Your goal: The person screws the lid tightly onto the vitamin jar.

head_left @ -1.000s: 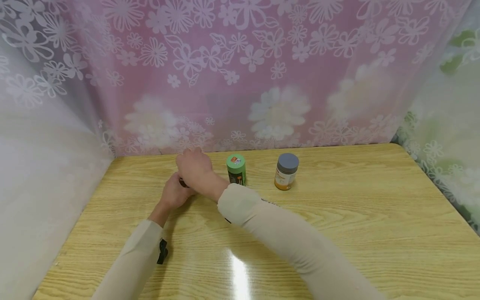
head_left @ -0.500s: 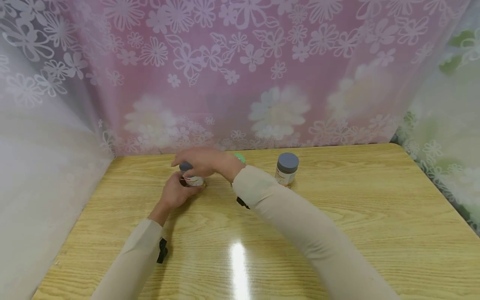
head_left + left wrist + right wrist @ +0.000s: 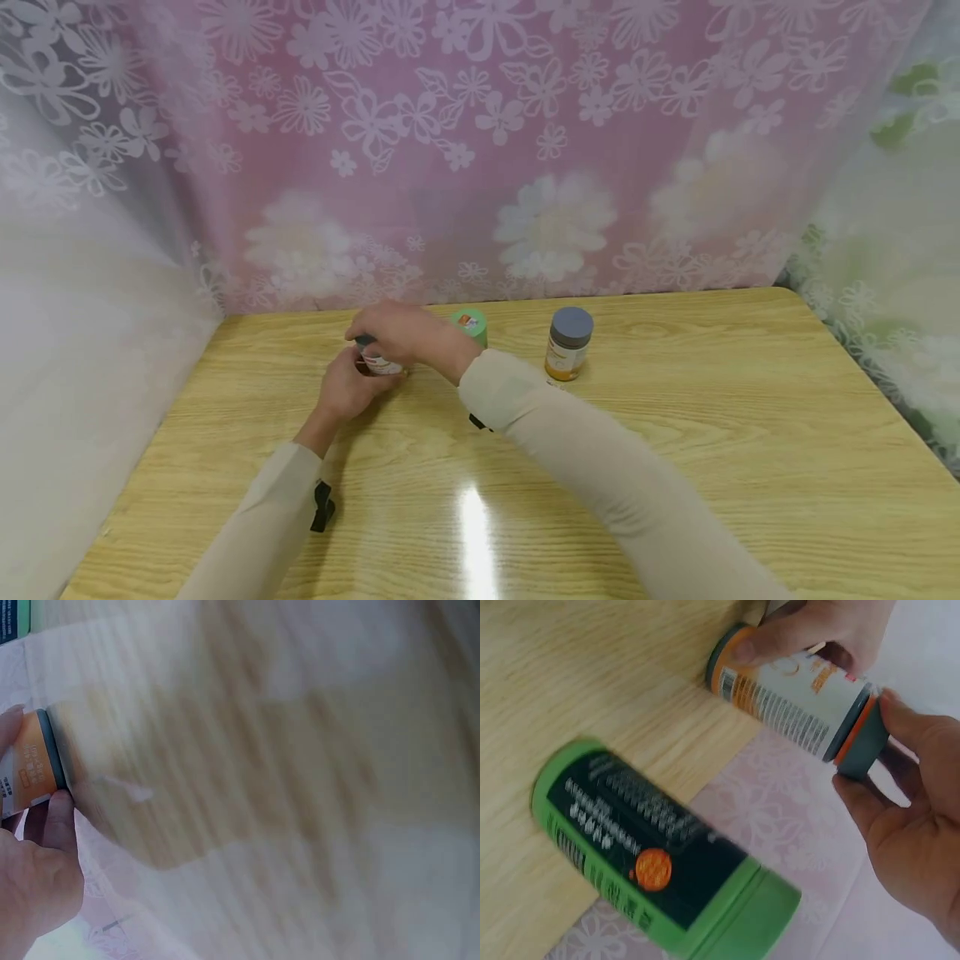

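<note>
Near the back left of the table stands a white-and-orange labelled bottle (image 3: 384, 367) with a dark grey lid (image 3: 865, 742). My left hand (image 3: 347, 388) grips its body low down, thumb across the label in the right wrist view. From above, my right hand (image 3: 401, 332) holds the lid between thumb and fingers. An orange band shows at the lid's lower edge, right above the bottle's dark neck. In the left wrist view, the left hand's fingers wrap the orange part of the bottle (image 3: 34, 765) near its dark base.
A green bottle (image 3: 656, 851) with a dark label stands just right of the hands, partly behind the right wrist in the head view. Farther right is another grey-lidded bottle (image 3: 568, 346). A floral curtain (image 3: 480, 208) hangs along the table's (image 3: 712, 400) back edge.
My right hand first covered the lid, then loosened and spread its fingers over it, and now its fingers have closed on the lid again. The left hand has stayed on the bottle.
</note>
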Motion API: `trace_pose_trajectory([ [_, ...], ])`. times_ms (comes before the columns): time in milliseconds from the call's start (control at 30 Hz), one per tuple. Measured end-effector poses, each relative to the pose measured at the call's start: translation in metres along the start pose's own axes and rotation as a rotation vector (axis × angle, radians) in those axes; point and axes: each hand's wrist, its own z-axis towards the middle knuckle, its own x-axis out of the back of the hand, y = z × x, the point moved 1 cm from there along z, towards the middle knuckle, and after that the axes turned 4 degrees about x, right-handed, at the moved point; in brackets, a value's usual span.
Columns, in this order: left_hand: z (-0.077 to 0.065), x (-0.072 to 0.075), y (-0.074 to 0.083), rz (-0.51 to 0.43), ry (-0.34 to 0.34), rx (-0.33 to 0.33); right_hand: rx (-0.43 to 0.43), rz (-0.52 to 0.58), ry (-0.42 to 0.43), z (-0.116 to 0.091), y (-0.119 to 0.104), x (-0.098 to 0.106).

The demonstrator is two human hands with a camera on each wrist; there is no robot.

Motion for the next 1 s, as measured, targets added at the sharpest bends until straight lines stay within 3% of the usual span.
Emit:
trace_pose_trajectory([
  [367, -0.002, 0.0, -0.001, 0.02, 0.045, -0.079, -0.006, -0.122, 0.128, 0.001, -0.01, -0.013],
  [700, 0.006, -0.005, 0.0, -0.065, -0.017, -0.119, -0.075, -0.201, 0.068, -0.004, -0.006, -0.016],
  [900, 0.001, 0.0, -0.004, -0.214, -0.05, -0.02, -0.114, -0.265, 0.05, -0.02, 0.001, -0.01],
  [1000, -0.006, 0.007, -0.006, -0.235, -0.036, 0.03, -0.147, -0.264, 0.078, -0.034, 0.006, -0.001],
])
